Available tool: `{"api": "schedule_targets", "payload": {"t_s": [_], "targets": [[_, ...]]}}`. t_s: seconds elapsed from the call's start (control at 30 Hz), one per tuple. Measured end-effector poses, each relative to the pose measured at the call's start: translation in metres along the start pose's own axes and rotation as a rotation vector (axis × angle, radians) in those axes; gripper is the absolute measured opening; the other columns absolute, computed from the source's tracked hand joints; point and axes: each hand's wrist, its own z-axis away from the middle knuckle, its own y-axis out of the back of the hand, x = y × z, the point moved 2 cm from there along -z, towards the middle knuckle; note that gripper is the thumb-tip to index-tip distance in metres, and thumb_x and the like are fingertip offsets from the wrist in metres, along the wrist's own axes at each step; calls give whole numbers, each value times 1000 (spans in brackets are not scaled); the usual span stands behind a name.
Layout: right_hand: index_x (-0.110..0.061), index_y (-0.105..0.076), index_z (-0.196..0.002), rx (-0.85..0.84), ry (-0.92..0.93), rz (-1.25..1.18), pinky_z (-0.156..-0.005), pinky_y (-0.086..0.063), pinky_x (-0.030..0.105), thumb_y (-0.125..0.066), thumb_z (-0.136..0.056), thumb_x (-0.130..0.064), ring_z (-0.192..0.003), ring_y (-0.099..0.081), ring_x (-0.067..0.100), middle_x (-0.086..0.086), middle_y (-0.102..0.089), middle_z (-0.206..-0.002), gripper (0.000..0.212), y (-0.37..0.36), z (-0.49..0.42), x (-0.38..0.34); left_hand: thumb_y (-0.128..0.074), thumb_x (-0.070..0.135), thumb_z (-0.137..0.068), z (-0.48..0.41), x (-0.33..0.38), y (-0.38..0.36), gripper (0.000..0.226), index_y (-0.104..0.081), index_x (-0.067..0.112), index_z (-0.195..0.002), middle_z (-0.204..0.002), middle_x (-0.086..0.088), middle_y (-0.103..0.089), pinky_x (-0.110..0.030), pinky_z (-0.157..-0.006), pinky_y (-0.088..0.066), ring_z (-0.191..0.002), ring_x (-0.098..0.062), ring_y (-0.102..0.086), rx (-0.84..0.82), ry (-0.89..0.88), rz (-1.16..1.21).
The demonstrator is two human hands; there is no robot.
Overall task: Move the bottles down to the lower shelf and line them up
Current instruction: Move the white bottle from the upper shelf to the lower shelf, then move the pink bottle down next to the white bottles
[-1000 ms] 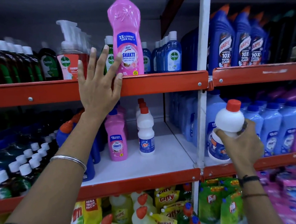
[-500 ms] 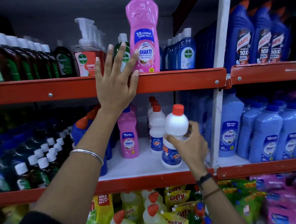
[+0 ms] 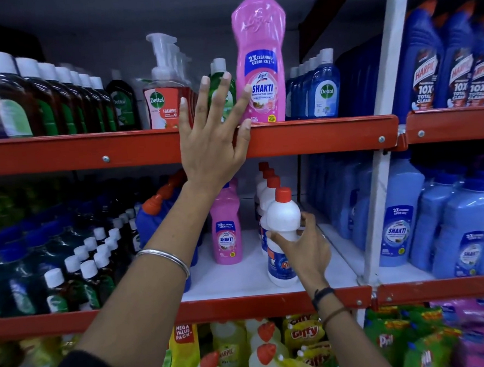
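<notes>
The right hand (image 3: pixel 304 250) wraps the waist of a white bottle (image 3: pixel 283 237), fingers curled around smooth matte plastic; the bottle has a bulbous shoulder, a ribbed-looking red cap and a blue label low down. It stands upright on the white board of the lower shelf (image 3: pixel 241 279), its base at or just above the surface; I cannot tell which. At its 12 o'clock, a file of matching red-capped bottles (image 3: pixel 266 182) runs back into the shelf. At its 9 o'clock stands a small pink bottle (image 3: pixel 226 235), glossy and waisted. The left hand (image 3: pixel 213 148) is spread flat and holds nothing, palm against the red painted metal lip of the upper shelf (image 3: pixel 331 134), fingertips (image 3: pixel 247 89) reaching the tall pink bottle (image 3: pixel 261 57) at its 1 o'clock. That one is glossy, slim-necked and embossed. A thin metal bangle (image 3: pixel 163 259) circles the left wrist.
</notes>
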Motion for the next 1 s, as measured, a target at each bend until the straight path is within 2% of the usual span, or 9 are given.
{"api": "schedule_targets", "payload": {"t_s": [0.27, 0.37, 0.5, 0.57, 0.63, 0.73, 0.8, 0.87, 1.0], "targets": [[-21, -46, -116, 6, 6, 39, -62, -36, 29, -74, -63, -58, -100, -59, 25, 2, -65, -110, 70, 4, 7, -5, -36, 42, -101, 0, 0, 6, 49, -33, 27, -148, -156, -4, -33, -54, -115, -22, -146, -26, -24, -54, 14, 50], [-22, -44, -122, 108, 25, 37, -66, -40, 30, -71, -61, -64, -106, -55, 21, -2, -61, -116, 79, 20, 13, -18, -32, 43, -100, 7, -11, 11, 52, -28, 26, -150, -158, -2, -28, -49, -118, -16, -147, -22, -21, -67, 42, 77], [-28, -47, -118, 329, 202, -163, -78, -41, 28, -69, -67, -61, -106, -54, 13, -9, -59, -114, 64, 54, 8, -68, -29, 44, -100, 21, -39, 19, 54, -25, 27, -151, -159, 0, -25, -43, -119, -10, -148, -19, -18, -46, 108, 42], [-27, -48, -117, 390, 342, -288, -86, -39, 22, -68, -72, -55, -105, -54, 9, -12, -58, -112, 57, 70, -2, -104, -28, 45, -99, 25, -56, 22, 54, -26, 27, -151, -159, 0, -25, -44, -119, -9, -148, -19, -18, -48, 142, 11], [-22, -49, -119, 427, 452, -331, -90, -40, 21, -67, -75, -52, -107, -53, 9, -9, -58, -114, 56, 80, -18, -139, -27, 47, -99, 28, -70, 25, 54, -27, 29, -150, -159, -1, -25, -47, -118, -10, -148, -20, -18, -61, 165, -19], [-13, -45, -124, 414, 488, -222, -87, -45, 29, -65, -74, -55, -112, -49, 16, 4, -55, -119, 69, 79, -48, -186, -26, 47, -99, 30, -81, 27, 53, -30, 30, -149, -159, -2, -27, -50, -117, -12, -147, -22, -20, -77, 136, -66], [-10, -41, -124, 366, 456, -101, -79, -44, 27, -64, -68, -65, -110, -48, 20, 9, -51, -119, 82, 71, -68, -211, -25, 47, -100, 31, -82, 26, 52, -31, 30, -148, -158, -3, -28, -50, -117, -13, -147, -23, -21, -74, 117, -72], [-7, -39, -121, 318, 408, 17, -78, -48, 33, -63, -61, -73, -108, -48, 26, 12, -47, -118, 93, 62, -86, -228, -25, 46, -99, 31, -82, 26, 52, -32, 30, -148, -158, -3, -28, -50, -117, -12, -147, -23, -21, -66, 115, -77], [-2, -40, -116, 322, 325, 125, -79, -44, 40, -71, -57, -67, -109, -47, 34, 16, -47, -119, 93, 56, -107, -239, -25, 47, -99, 32, -83, 25, 54, -28, 29, -150, -159, -2, -27, -48, -118, -9, -147, -23, -20, -60, 113, -73]]}}
